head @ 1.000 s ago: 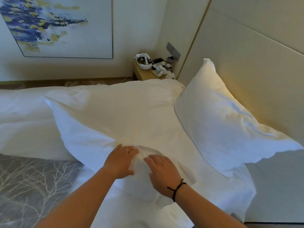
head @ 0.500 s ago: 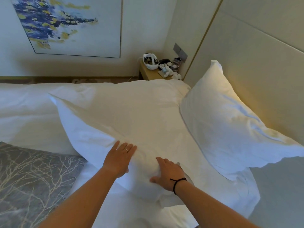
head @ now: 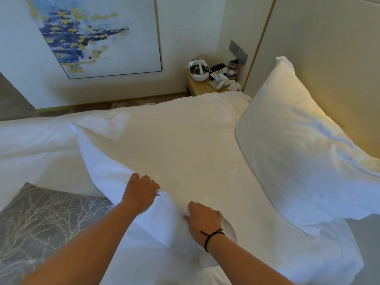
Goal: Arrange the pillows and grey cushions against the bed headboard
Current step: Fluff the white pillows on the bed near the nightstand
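A big white pillow (head: 174, 149) lies flat across the middle of the bed. My left hand (head: 140, 192) pinches its near edge, fingers curled into the fabric. My right hand (head: 202, 222), with a black band at the wrist, grips the same near corner a little to the right. A second white pillow (head: 298, 153) leans upright against the beige headboard (head: 333, 64) on the right. A grey cushion (head: 43, 227) with a pale branch pattern lies flat at the lower left, apart from both hands.
White bedding (head: 30, 145) covers the bed to the left. A wooden nightstand (head: 198, 88) in the far corner carries a white headset, a phone and small items. A framed blue and yellow painting (head: 92, 36) hangs on the far wall.
Both hands have gone from resting flat on the pillow to gripping its near edge. The view has shifted, and more of the grey cushion shows at the lower left.
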### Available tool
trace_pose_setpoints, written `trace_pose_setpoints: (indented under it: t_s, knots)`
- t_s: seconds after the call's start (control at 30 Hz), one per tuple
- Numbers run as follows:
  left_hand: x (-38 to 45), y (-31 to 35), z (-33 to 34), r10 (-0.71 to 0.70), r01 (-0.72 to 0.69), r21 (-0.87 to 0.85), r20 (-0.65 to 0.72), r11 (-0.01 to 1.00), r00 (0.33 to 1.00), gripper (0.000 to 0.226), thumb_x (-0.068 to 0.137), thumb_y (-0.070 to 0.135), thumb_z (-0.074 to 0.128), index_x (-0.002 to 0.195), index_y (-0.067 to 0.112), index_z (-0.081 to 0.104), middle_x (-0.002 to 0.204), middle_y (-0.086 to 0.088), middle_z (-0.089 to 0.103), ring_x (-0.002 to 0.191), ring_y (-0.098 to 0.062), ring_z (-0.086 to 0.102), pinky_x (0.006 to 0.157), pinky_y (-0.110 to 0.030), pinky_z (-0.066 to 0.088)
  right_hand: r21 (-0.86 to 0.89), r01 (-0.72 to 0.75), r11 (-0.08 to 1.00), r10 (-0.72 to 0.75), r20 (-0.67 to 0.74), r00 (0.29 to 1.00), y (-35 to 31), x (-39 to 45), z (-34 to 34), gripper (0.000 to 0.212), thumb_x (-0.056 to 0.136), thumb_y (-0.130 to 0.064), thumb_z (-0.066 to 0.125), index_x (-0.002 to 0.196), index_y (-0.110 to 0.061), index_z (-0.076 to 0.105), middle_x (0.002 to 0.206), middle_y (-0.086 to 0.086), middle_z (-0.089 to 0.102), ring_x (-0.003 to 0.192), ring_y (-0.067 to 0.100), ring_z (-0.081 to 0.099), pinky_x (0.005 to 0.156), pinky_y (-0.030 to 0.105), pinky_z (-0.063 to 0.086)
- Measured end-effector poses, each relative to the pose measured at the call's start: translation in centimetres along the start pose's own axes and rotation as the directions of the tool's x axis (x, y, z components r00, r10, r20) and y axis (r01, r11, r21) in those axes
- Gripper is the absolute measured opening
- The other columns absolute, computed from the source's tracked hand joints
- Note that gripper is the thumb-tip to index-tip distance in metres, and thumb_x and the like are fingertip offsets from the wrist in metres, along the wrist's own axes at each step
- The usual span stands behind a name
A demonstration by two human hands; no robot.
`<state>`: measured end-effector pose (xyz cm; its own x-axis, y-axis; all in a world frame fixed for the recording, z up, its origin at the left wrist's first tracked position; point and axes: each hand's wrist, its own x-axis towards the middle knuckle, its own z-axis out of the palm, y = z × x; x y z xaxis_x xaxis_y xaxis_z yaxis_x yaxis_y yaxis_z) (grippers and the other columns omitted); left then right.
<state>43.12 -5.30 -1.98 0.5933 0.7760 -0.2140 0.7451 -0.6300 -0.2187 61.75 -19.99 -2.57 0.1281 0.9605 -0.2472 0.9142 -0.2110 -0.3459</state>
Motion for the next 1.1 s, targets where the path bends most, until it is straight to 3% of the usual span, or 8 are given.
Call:
trace_pose_setpoints:
  t_s: [0.17,0.27,0.37,0.53,0.7,0.8,0.9,1.1]
  knots:
    - [3.5,3.6,-4.8,-0.045,0.047,-0.186,0.015,0.981,0.999,0.024,0.098,0.041,0.047,0.08,0.027,0.051,0.093,0.01,0.062,0.102,-0.013,0.057,0.071,-0.03,0.038,0.177,0.093,0.98,-0.071,-0.127,0.989,5.1,0.0,-3.4,0.02,0.099,-0.039,0.04,0.091,-0.021,0.041,0.087,-0.003,0.053,0.077,0.024,0.053,0.065,0.036,0.037]
    - [6.4,6.4,-8.6,0.03,-0.025,-0.224,0.021,0.974,0.999,0.028,0.097,0.039,0.049,0.075,0.022,0.049,0.085,0.008,0.058,0.093,-0.016,0.057,0.072,-0.031,0.043,0.285,0.139,0.948,-0.061,-0.267,0.962,9.0,-0.6,-5.8,0.021,0.095,-0.037,0.044,0.082,-0.021,0.038,0.075,-0.006,0.047,0.067,0.022,0.048,0.058,0.035,0.036]
    - [9.7,10.0,-13.4,0.121,-0.117,-0.243,0.002,0.963,0.993,0.029,0.096,0.038,0.052,0.072,0.022,0.05,0.079,0.008,0.053,0.089,-0.02,0.058,0.073,-0.033,0.043,0.391,0.135,0.91,0.031,-0.389,0.921,12.9,-1.1,-8.9,0.028,0.092,-0.027,0.055,0.073,-0.021,0.034,0.063,-0.01,0.037,0.055,0.011,0.037,0.051,0.024,0.025]
    - [15.5,16.0,-19.8,0.23,-0.257,-0.256,-0.131,0.932,0.964,0.021,0.095,0.036,0.057,0.105,0.026,0.073,0.106,0.006,0.069,0.103,-0.018,0.06,0.087,-0.038,0.05,0.607,0.119,0.786,0.232,-0.467,0.853,19.2,-1.1,-13.6,0.044,0.088,-0.027,0.064,0.063,-0.032,0.028,0.057,-0.009,0.044,0.053,0.007,0.039,0.05,0.018,0.029]
    - [20.8,23.0,-22.6,0.215,-0.257,-0.252,-0.184,0.933,0.959,0.028,0.099,0.037,0.05,0.115,0.027,0.071,0.119,0.005,0.065,0.115,-0.019,0.055,0.09,-0.042,0.05,0.74,0.038,0.672,0.393,-0.399,0.828,24.4,0.2,-13.8,0.037,0.085,-0.043,0.059,0.063,-0.033,0.031,0.058,-0.015,0.043,0.053,0.004,0.039,0.049,0.016,0.033]
    - [22.3,27.2,-21.6,0.179,-0.213,-0.257,-0.15,0.943,0.972,0.032,0.101,0.042,0.046,0.127,0.031,0.061,0.137,0.007,0.056,0.127,-0.017,0.049,0.09,-0.038,0.047,0.694,-0.234,0.681,0.544,-0.267,0.795,30.2,1.0,-12.3,0.031,0.091,-0.042,0.055,0.07,-0.03,0.036,0.065,-0.01,0.05,0.063,0.011,0.051,0.055,0.026,0.04]
    - [21.6,29.8,-18.5,0.188,-0.16,-0.307,0.065,0.938,0.98,0.052,0.098,0.045,0.051,0.147,0.04,0.034,0.161,0.014,0.024,0.142,-0.017,0.034,0.103,-0.043,0.041,0.564,-0.501,0.657,0.637,-0.058,0.769,36.5,0.0,-10.9,0.027,0.093,-0.05,0.051,0.086,-0.024,0.045,0.082,0.0,0.06,0.074,0.022,0.056,0.065,0.036,0.049]
    - [19.5,32.4,-13.3,0.151,0.016,-0.516,0.28,0.856,0.948,0.073,0.094,0.054,0.053,0.155,0.034,0.017,0.164,0.008,0.016,0.149,-0.013,0.018,0.116,-0.041,0.028,0.427,-0.411,0.806,0.496,-0.106,0.862,36.8,0.0,-10.9,0.031,0.096,-0.054,0.039,0.085,-0.025,0.036,0.073,-0.006,0.051,0.065,0.017,0.05,0.053,0.032,0.034]
